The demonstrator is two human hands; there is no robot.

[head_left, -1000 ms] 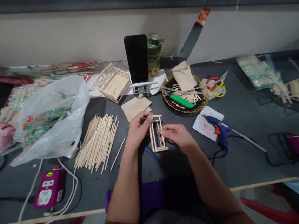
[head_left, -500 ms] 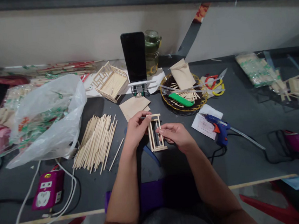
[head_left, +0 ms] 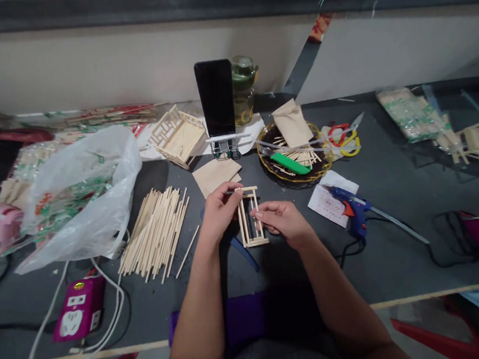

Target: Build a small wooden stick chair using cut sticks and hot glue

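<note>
Between both hands (head_left: 220, 210) (head_left: 286, 221), stick frame (head_left: 245, 224) — gripped either side

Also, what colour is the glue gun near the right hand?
Glue gun: blue, orange trigger; head view.

Fingers (head_left: 267, 216) on stick frame (head_left: 244, 224), loose sticks (head_left: 155, 232), glue gun (head_left: 355, 212)

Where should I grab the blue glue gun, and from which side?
By its blue handle, probably from the near side: it points toward the person, orange trigger on its left, while the nozzle points away and the translucent glue stick juts right.
</note>
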